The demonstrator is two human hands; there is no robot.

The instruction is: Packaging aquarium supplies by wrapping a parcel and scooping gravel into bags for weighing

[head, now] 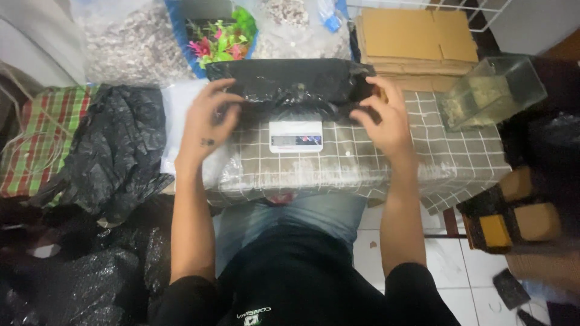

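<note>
A glossy black parcel sits above a white scale on a grey white-checked cloth.

White tiled floor, checked tabletop

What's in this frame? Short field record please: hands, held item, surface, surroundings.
left hand: grips the left end of the black plastic-wrapped parcel
right hand: grips the parcel's right end, fingers curled over the wrap
under the parcel: small white digital scale
surface: table with checked cover
left of table: crumpled black plastic bags, plaid bag
right: clear plastic box
behind: flat cardboard, artificial plants
</note>
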